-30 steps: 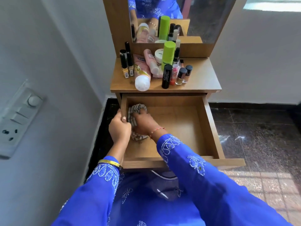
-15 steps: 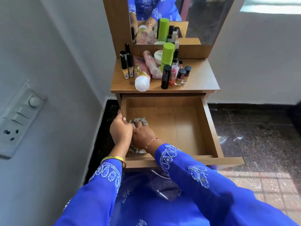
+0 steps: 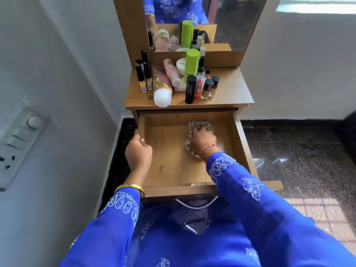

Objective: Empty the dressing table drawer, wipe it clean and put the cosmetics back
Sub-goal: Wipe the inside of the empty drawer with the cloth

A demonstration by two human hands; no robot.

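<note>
— Head view: the cloth (image 3: 198, 126) looks soft and limp, pressed flat on the drawer (image 3: 173, 166) floor under the right hand (image 3: 202, 139).
— And the left hand (image 3: 138, 153)?
— Gripping the drawer's left wall. One cloth; a dozen-odd light, slippery cosmetics (image 3: 173, 79) on the bench (image 3: 231, 93).

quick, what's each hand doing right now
Left hand: grips the left wall of the open wooden drawer.
Right hand: presses the grey striped cloth on the drawer floor; grip blurred.
</note>
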